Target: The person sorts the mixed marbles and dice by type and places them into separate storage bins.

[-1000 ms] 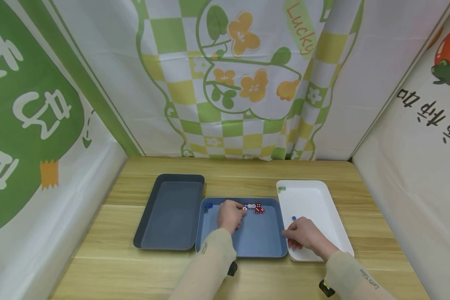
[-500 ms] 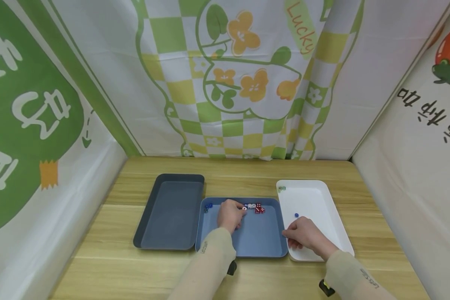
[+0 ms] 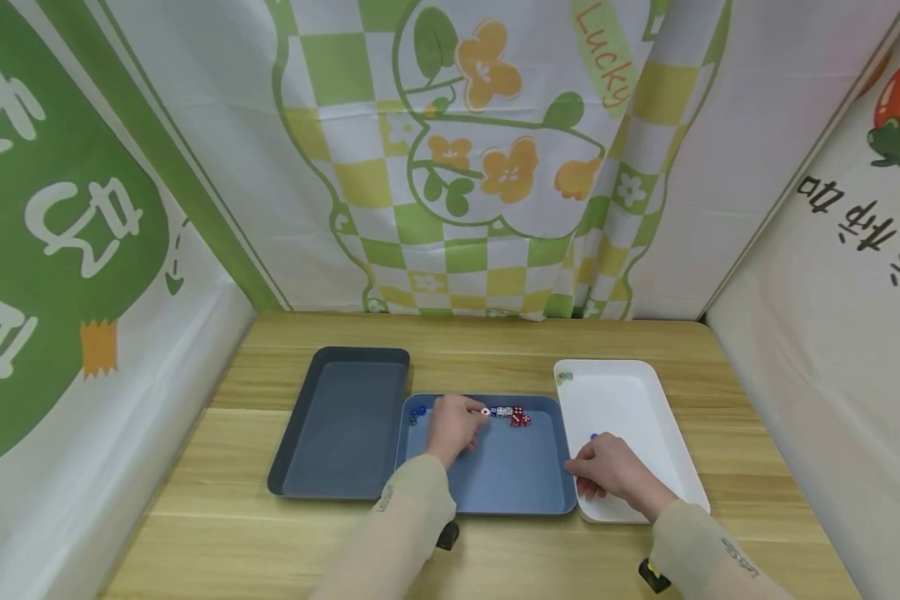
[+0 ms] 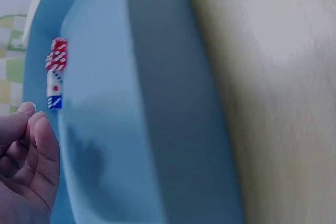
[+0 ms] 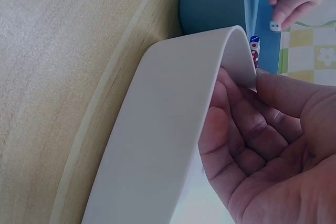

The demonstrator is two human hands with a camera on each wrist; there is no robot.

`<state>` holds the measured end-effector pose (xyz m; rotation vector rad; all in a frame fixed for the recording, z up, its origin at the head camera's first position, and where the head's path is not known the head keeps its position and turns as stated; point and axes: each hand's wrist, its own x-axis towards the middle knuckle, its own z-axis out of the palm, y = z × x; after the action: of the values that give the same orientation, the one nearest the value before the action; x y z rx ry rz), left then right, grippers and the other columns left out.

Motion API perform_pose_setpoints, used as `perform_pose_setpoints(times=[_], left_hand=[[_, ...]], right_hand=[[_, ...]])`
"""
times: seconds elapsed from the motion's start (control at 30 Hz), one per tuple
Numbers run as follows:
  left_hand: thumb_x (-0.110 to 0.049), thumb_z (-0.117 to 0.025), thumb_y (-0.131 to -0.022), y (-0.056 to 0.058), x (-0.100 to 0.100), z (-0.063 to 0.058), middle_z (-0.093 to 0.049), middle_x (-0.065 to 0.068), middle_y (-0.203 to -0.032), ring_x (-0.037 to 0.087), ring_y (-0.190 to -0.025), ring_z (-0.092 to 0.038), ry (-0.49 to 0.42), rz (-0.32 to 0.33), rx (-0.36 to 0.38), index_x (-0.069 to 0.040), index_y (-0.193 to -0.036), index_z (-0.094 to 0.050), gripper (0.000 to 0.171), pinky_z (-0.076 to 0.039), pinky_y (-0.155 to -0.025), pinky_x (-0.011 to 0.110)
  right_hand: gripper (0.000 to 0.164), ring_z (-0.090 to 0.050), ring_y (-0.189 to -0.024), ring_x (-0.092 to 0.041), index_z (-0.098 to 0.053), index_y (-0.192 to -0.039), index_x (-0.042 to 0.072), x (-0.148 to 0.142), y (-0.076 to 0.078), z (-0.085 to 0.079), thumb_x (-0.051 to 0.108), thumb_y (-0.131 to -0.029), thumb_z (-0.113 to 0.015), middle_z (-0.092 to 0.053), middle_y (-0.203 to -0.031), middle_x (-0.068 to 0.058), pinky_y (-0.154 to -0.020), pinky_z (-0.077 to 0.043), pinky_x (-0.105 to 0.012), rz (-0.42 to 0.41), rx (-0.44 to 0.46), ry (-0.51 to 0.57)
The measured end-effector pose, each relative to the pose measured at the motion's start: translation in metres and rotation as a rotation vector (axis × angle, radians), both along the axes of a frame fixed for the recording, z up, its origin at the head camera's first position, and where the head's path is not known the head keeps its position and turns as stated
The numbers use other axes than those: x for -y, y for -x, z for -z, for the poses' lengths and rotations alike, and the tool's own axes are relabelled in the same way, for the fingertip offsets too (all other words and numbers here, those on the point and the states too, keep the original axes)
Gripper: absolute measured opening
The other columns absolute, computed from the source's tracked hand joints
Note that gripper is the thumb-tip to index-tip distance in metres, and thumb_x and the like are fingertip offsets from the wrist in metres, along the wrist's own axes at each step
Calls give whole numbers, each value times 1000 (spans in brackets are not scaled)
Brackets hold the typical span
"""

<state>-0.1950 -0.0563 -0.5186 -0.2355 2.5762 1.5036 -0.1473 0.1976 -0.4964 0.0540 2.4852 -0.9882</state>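
My left hand pinches a small white die between thumb and finger, over the back of the blue tray. Right beside it, a row runs along the back wall: a blue die, white dice and several red dice. More blue dice lie in that tray's back left corner. My right hand holds the left rim of the white tray, its fingers curled inside the wall and the thumb at the rim. A small blue piece in this tray is partly hidden behind the right hand.
A dark grey tray stands left of the blue one. Pale green pieces sit in the white tray's back left corner. The trays rest on a wooden table, with printed cloth hanging behind and at both sides.
My left hand has shifted slightly left and back with the white die. The blue piece in the white tray has moved a little and is now mostly behind my right hand, which stays put.
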Motion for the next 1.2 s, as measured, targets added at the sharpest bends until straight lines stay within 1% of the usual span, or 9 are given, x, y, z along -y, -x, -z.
perform_pose_setpoints(times=[0.13, 0.27, 0.37, 0.5, 0.63, 0.77, 0.97, 1.1, 1.2], left_hand=[[-8, -75, -93, 1, 12, -12, -73, 19, -75, 13, -47, -61, -35, 16, -19, -3, -109, -79, 18, -53, -44, 28], [-11, -74, -94, 3, 28, -22, -74, 19, -81, 12, -50, -60, -29, 6, -39, -5, -112, -79, 19, -55, -47, 28], [-12, -74, -95, 6, 41, -27, -75, 20, -82, 13, -51, -61, -21, -16, -60, -6, -113, -79, 20, -56, -49, 28], [-13, -74, -95, 10, 60, -34, -75, 20, -84, 17, -53, -65, -39, -53, -81, -7, -115, -79, 21, -58, -50, 30], [-14, -75, -94, 14, 79, -40, -75, 21, -87, 16, -53, -65, -42, -90, -101, -8, -115, -79, 22, -59, -51, 32], [-14, -74, -95, 17, 95, -41, -75, 22, -90, 14, -52, -64, -31, -120, -124, -5, -118, -77, 25, -60, -53, 33], [-11, -73, -95, 23, 114, -39, -74, 23, -88, 11, -50, -63, -35, -171, -136, -2, -120, -75, 26, -58, -51, 28], [-10, -73, -95, 26, 125, -35, -74, 24, -85, 11, -50, -63, -37, -202, -133, 0, -119, -75, 27, -58, -50, 28], [-9, -74, -94, 29, 132, -30, -74, 22, -82, 11, -50, -63, -32, -222, -133, 0, -117, -76, 25, -58, -51, 29]], right_hand=[[26, -59, -54, -16, -72, -71, 4, 0, 0, -1, 13, -95, -71, -66, -62, -6, -52, -49, -26, 4, 2, 5], [26, -59, -54, -16, -72, -71, 4, 0, 0, -1, 13, -96, -71, -66, -62, -7, -53, -50, -26, 8, 6, -1], [26, -59, -54, -16, -72, -71, 4, 0, -1, -1, 13, -95, -71, -66, -62, -6, -53, -50, -26, 10, 4, -2], [27, -59, -54, -15, -71, -69, 4, 0, -1, -2, 13, -95, -71, -67, -61, -6, -52, -49, -26, 9, -8, 1], [28, -59, -53, -14, -71, -68, 4, 0, -2, -1, 12, -95, -70, -67, -60, -6, -51, -49, -26, 6, -16, 23], [29, -59, -53, -14, -71, -68, 2, 0, -1, 0, 10, -95, -69, -66, -60, -7, -50, -49, -26, 1, -22, 44], [29, -60, -53, -14, -72, -69, 3, 0, -1, 1, 11, -96, -69, -66, -60, -6, -51, -49, -26, 3, -16, 39], [28, -60, -53, -15, -72, -69, 2, 1, -2, 0, 11, -96, -69, -67, -60, -6, -51, -50, -26, 10, -11, 38], [29, -59, -53, -15, -72, -69, 3, 1, -2, 0, 12, -96, -69, -67, -60, -6, -51, -49, -26, 18, -5, 34]])
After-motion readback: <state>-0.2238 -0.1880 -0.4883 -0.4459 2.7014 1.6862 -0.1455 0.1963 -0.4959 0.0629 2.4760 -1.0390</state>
